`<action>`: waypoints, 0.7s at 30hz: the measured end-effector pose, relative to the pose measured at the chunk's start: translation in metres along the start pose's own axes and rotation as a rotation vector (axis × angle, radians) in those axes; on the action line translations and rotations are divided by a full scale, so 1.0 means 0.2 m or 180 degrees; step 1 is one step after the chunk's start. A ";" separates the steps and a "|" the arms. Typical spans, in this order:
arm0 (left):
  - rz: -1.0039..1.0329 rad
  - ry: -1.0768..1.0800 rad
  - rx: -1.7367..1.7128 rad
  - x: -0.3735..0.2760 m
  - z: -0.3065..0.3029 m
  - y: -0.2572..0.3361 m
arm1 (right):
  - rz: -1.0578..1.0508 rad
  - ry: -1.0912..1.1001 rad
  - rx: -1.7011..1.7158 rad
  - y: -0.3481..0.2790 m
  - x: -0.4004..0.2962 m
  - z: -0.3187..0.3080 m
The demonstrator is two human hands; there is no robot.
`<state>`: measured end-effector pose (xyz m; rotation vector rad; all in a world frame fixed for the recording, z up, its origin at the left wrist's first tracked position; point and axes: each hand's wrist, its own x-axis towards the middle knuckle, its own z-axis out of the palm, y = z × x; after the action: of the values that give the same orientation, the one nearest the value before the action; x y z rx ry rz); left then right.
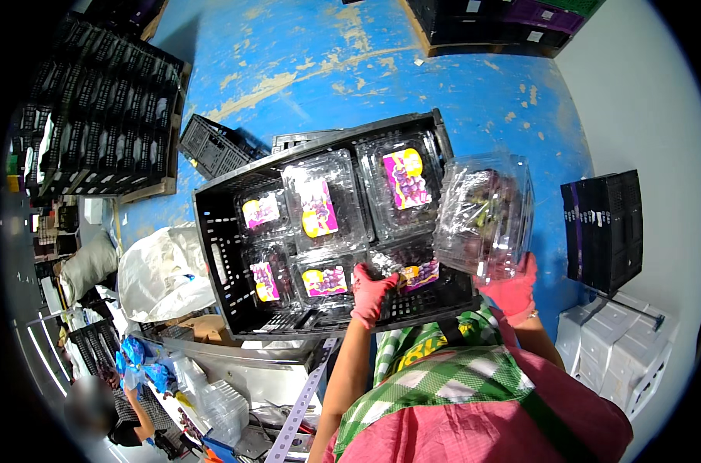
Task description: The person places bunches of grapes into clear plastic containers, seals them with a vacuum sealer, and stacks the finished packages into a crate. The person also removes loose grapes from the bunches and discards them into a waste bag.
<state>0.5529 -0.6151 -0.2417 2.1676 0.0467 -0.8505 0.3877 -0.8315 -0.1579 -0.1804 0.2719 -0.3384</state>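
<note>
Before me stands a black plastic crate [211, 254] holding several clear clamshell punnets of dark grapes, each with a purple and yellow label. My left hand [372, 294], in a pink glove, reaches over the crate's near side. Its fingers touch a labelled punnet [417, 275] in the near right part; whether they grip it cannot be seen. My right hand [511, 292], also gloved in pink, holds another clear punnet of grapes [482, 214] up beside the crate's right end. No label shows on that punnet, and its underside hides most of my right fingers.
Stacked black crates [107, 116] stand on a pallet at far left. More crates [604, 231] and white boxes [617, 341] are on the right. A white plastic bag [165, 272] lies left of the crate. At lower left, a person [133, 411] works near stacked empty clamshells [226, 405].
</note>
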 end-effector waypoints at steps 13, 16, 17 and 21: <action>0.0071 -0.1394 -0.0176 0.23 -0.08 -0.48 | -0.0152 0.0171 0.0953 -0.01 -0.04 0.08; -0.0176 -0.1408 -0.0608 0.19 -0.10 -0.39 | -0.0183 0.0001 -0.0410 -0.01 -0.04 0.03; -0.0295 -0.1459 -0.0802 0.15 -0.12 -0.31 | -0.0214 0.0068 -0.0473 -0.01 -0.04 0.01; -0.0442 -0.1675 -0.1284 0.01 -0.17 -0.07 | -0.0034 0.0325 0.0082 0.00 -0.07 -0.02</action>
<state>0.5687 -0.5821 -0.2365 1.5326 0.0956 -1.3413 0.3749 -0.8263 -0.1580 -0.1395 0.3675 -0.3619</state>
